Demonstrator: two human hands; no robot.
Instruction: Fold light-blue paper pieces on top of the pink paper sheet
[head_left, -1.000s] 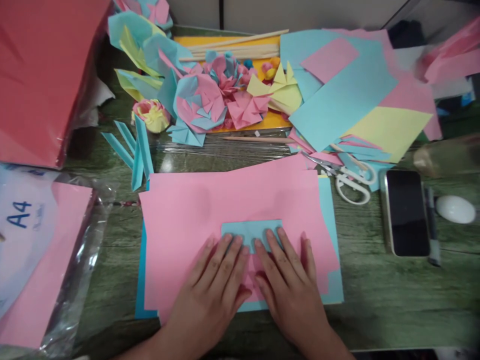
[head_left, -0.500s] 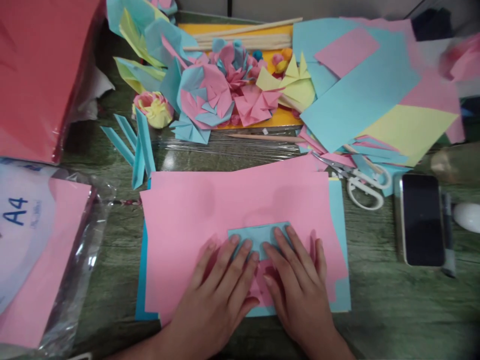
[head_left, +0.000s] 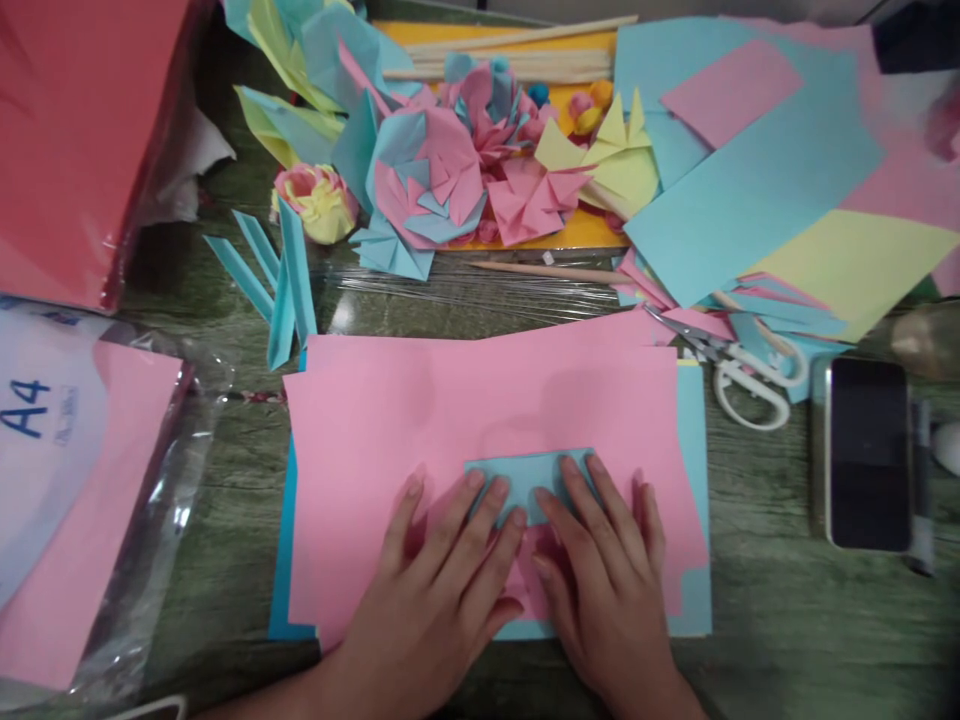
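A small blue folded paper [head_left: 525, 474] lies on a large pink sheet [head_left: 450, 420], which rests on blue sheets [head_left: 691, 430]. My left hand [head_left: 442, 580] lies flat with its fingertips pressing the blue paper's left part. My right hand [head_left: 604, 575] lies flat beside it, fingertips on the blue paper's right part. Both hands cover the paper's lower half, so its fold is hidden.
Folded paper flowers [head_left: 442, 170] and wooden sticks [head_left: 517, 45] lie at the back. Loose coloured sheets [head_left: 757, 170] spread at the right, with white scissors [head_left: 750, 375] and a phone [head_left: 870, 452]. A red paper pack [head_left: 75, 140] and an A4 pack [head_left: 67, 490] sit at left.
My view has shifted, so everything sits a little further right and lower in frame. Both hands stay flat on the blue paper with hardly any movement.
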